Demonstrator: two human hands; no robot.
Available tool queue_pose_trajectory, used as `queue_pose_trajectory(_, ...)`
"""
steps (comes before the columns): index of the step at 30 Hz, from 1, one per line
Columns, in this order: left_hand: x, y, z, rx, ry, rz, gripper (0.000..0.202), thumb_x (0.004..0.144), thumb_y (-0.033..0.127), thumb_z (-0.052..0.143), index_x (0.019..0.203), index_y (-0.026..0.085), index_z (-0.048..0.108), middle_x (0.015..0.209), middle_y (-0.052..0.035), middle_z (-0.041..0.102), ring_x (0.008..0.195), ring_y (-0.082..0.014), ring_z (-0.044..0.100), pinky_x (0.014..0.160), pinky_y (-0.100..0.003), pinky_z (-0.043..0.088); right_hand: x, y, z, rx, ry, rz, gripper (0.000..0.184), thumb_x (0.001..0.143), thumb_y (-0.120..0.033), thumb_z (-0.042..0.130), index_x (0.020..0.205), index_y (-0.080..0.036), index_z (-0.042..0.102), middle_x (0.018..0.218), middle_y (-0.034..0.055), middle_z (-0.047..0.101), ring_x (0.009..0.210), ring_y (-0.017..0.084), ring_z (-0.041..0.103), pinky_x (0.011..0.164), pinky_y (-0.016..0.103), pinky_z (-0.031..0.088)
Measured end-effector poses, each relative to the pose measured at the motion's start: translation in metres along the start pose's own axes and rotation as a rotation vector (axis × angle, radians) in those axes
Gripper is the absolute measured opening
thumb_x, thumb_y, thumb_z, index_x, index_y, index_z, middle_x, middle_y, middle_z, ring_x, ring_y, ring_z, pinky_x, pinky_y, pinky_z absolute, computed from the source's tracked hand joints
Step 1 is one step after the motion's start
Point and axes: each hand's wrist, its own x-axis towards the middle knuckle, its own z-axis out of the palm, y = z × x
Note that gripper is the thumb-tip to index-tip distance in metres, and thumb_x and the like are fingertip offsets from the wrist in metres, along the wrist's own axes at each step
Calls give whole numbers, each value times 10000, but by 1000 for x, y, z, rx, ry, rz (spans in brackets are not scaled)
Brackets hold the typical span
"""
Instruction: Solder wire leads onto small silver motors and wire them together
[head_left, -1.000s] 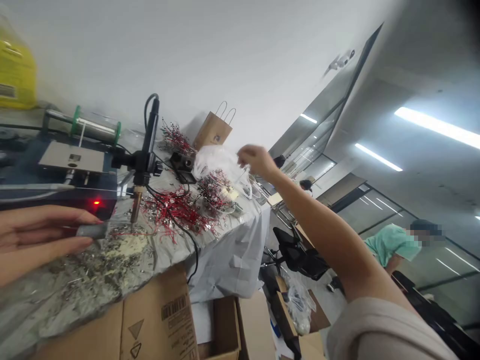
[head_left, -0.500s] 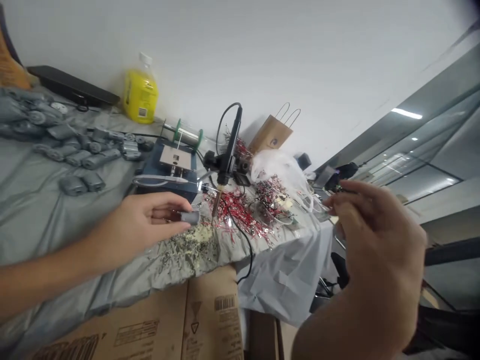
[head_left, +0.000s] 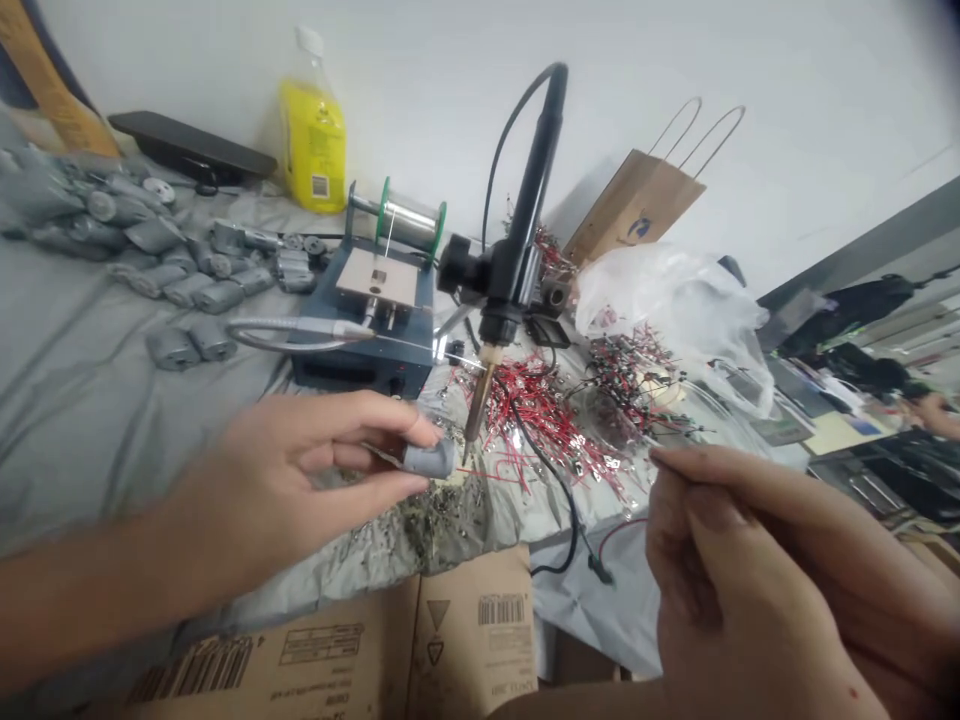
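Note:
My left hand (head_left: 292, 465) grips a small grey cylindrical motor (head_left: 429, 460) between thumb and fingers. Its end is close to the tip of a soldering iron (head_left: 517, 235) that a stand holds pointing down. My right hand (head_left: 757, 550), at the right, is closed in a pinch. From it a thin red wire (head_left: 621, 530) runs down to a small green-and-black part (head_left: 600, 568) hanging past the table edge. The pinched end is hidden by my fingers. Solder wire from a feed tube (head_left: 300, 328) reaches toward the iron.
A solder feeder (head_left: 360, 350) with a solder spool (head_left: 412, 225) stands behind my left hand. Grey motors (head_left: 217, 295) are heaped at left, near a yellow bottle (head_left: 313, 150). Red wires (head_left: 525, 415), a plastic bag (head_left: 675, 290) and a paper bag (head_left: 634, 205) lie right of the iron. A cardboard box (head_left: 465, 640) sits below.
The view has shifted closer to the bench. My right hand has come lower, and the wire with its green-and-black part now dangles clearly. My left hand still holds the motor, now nearer the iron tip.

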Motion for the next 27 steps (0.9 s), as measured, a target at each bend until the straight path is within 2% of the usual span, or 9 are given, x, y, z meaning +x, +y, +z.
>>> queue_pose_trajectory(3, -3, 6, 3, -12, 40, 53, 114, 821, 407, 901, 934, 396, 889, 1013, 114, 868, 889, -178, 866, 808, -154, 725, 2, -1, 17, 97, 84, 159, 202, 956, -406, 764, 1137, -454, 840, 794, 77, 750, 623, 288, 726, 385, 392, 524)
queue_pose_trajectory(6, -4, 10, 5, -13, 89, 125, 137, 835, 340, 893, 944, 422, 881, 1042, 140, 863, 925, -162, 865, 845, -147, 721, 3, -8, 34, 99, 157, 227, 54, 892, -399, 801, 929, -416, 835, 716, 56, 709, 580, 269, 677, 420, 412, 509)
queue_pose_trajectory(8, -4, 11, 4, 5, 89, 162, 173, 845, 318, 894, 975, 431, 878, 1067, 155, 859, 928, -146, 863, 891, -144, 714, 3, -10, 39, 37, 190, 242, 40, 882, -425, 816, 863, -391, 823, 727, 54, 723, 588, 266, 680, 451, 427, 514)
queue_pose_trajectory(14, 3, 4, -2, 58, 26, 275, 131, 899, 354, 914, 1015, 403, 881, 1123, 144, 854, 936, -161, 865, 837, -159, 735, 0, -4, 39, -16, 169, 183, 121, 886, -516, 886, 902, -402, 849, 848, 56, 789, 674, 288, 706, 619, 491, 586)
queue_pose_trajectory(20, 2, 2, 1, 106, 108, 533, 226, 944, 195, 893, 1110, 324, 811, 1174, 130, 846, 991, -131, 862, 870, -102, 695, 2, 5, 33, -29, 143, 50, 141, 841, -399, 950, 901, -284, 893, 760, 20, 797, 555, 169, 679, 543, 318, 615)
queue_pose_trajectory(24, -1, 2, 1, 174, 116, 540, 207, 987, 201, 855, 1124, 338, 783, 1175, 152, 833, 1021, -92, 848, 950, -104, 672, 3, 5, 30, -29, 140, 79, 167, 816, -397, 963, 896, -266, 898, 657, -3, 749, 473, 137, 624, 582, 315, 645)
queue_pose_trajectory(27, -2, 0, 0, 211, 111, 517, 140, 1038, 261, 792, 1137, 358, 773, 1226, 162, 820, 1066, -78, 835, 997, -122, 666, 3, 3, 31, -33, 124, 72, 140, 815, -374, 957, 892, -274, 896, 682, 4, 756, 559, 176, 702, 611, 329, 653)
